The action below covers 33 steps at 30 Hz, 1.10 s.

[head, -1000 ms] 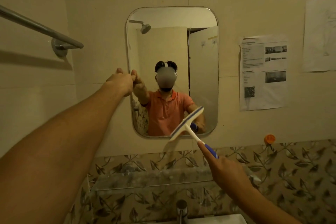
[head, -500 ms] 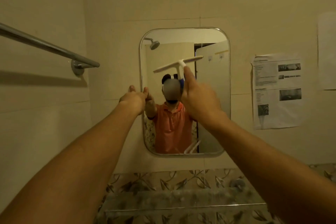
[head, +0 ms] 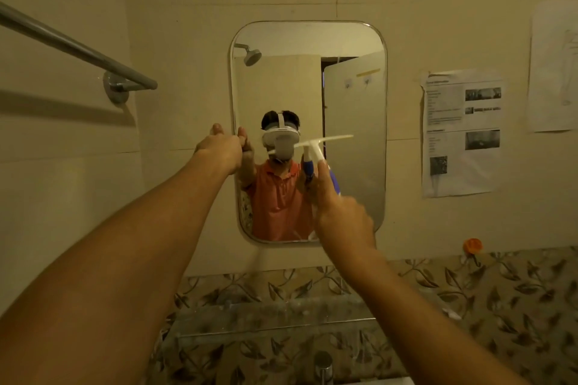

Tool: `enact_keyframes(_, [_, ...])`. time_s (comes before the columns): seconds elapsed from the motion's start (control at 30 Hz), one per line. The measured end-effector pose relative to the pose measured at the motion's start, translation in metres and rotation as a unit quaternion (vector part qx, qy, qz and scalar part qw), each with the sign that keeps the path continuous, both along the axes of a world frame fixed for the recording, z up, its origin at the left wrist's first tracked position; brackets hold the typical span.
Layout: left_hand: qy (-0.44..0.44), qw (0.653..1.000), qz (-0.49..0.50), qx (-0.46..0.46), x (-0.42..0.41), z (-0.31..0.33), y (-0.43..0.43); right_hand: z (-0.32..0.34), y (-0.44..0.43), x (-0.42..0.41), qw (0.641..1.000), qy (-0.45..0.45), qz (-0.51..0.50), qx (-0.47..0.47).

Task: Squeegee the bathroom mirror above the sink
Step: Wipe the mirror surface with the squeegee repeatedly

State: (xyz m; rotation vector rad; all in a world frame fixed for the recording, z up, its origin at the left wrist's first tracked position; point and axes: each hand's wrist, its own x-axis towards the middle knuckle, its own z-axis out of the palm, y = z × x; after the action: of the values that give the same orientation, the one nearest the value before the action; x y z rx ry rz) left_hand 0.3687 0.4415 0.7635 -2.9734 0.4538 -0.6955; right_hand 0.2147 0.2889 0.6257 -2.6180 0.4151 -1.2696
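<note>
A rounded rectangular mirror (head: pixel 353 40) hangs on the cream tiled wall. My left hand (head: pixel 220 147) grips the mirror's left edge at mid height. My right hand (head: pixel 339 212) is closed around the blue and white handle of a squeegee (head: pixel 316 145). The white blade lies nearly level across the glass at about mid height, tilted slightly up to the right. The mirror reflects a person in an orange shirt, a shower head and an open door.
A metal towel bar (head: pixel 78 48) juts from the left wall. Printed sheets (head: pixel 461 131) are stuck to the wall right of the mirror, near an orange hook (head: pixel 473 245). A glass shelf (head: pixel 272 316) and a tap (head: pixel 323 367) sit below, against leaf-patterned tiles.
The squeegee rose from the mirror's lower right to near the top, then came down the glass to mid height. My left hand stayed on the mirror's left edge.
</note>
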Motion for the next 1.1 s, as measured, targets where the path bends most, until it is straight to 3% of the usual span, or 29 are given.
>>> enact_keyframes(0.43, [-0.005, 1.000, 0.000, 0.001, -0.001, -0.001, 0.001, -0.125, 0.003, -0.036, 0.988, 0.121, -0.021, 0.091])
enact_keyframes(0.53, [-0.001, 1.000, 0.002, 0.000, -0.002, 0.000, 0.001, -0.110, 0.008, -0.038, 0.989, 0.109, 0.002, 0.102])
enact_keyframes(0.73, [0.010, 1.000, -0.008, 0.002, 0.000, 0.005, 0.004, 0.003, 0.028, -0.005, 0.996, -0.067, 0.065, 0.013])
enact_keyframes(0.83, [-0.008, 1.000, -0.004, 0.012, 0.002, 0.005, 0.006, 0.049, 0.034, 0.017, 0.998, -0.048, 0.040, -0.007])
enact_keyframes(0.93, [-0.024, 0.999, -0.006, 0.022, 0.002, 0.005, 0.006, 0.049, 0.031, 0.023, 0.999, -0.020, 0.008, -0.030])
enact_keyframes(1.1, [-0.010, 1.000, -0.013, 0.009, -0.009, 0.006, 0.007, -0.006, 0.022, 0.017, 0.999, -0.004, -0.021, -0.029])
